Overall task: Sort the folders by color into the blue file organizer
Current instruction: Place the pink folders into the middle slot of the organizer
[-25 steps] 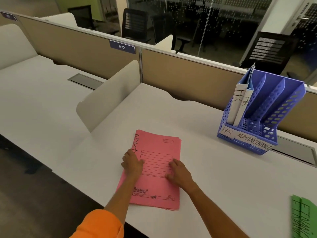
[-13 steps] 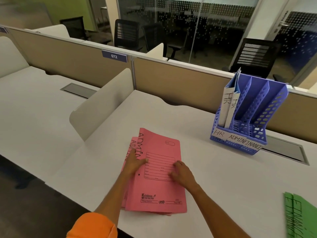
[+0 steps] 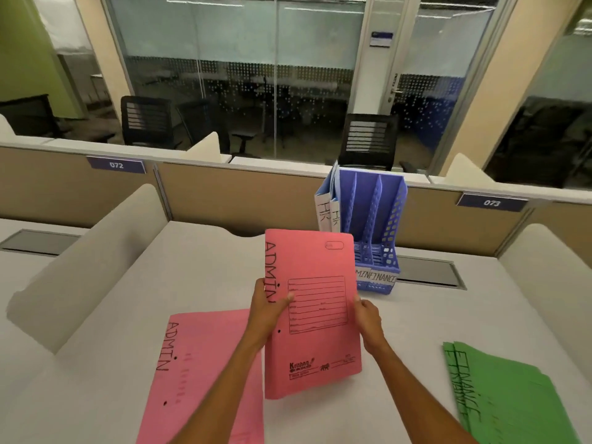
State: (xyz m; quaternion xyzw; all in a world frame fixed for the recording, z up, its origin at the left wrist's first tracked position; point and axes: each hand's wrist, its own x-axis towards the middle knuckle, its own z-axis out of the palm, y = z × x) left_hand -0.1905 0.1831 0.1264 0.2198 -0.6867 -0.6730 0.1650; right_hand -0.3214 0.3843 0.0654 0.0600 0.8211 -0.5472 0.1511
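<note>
Gripping one pink folder (image 3: 312, 312), both hands (image 3: 267, 310) have lifted it off the stack (image 3: 198, 379).

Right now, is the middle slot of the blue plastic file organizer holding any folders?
No: the blue plastic file organizer has folders only in its leftmost slot, the light blue HR folders; its middle slot shows bare dividers.

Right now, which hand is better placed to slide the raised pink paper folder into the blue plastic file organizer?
Probably the right hand: it grips the raised pink paper folder's edge nearer the blue plastic file organizer.
</note>
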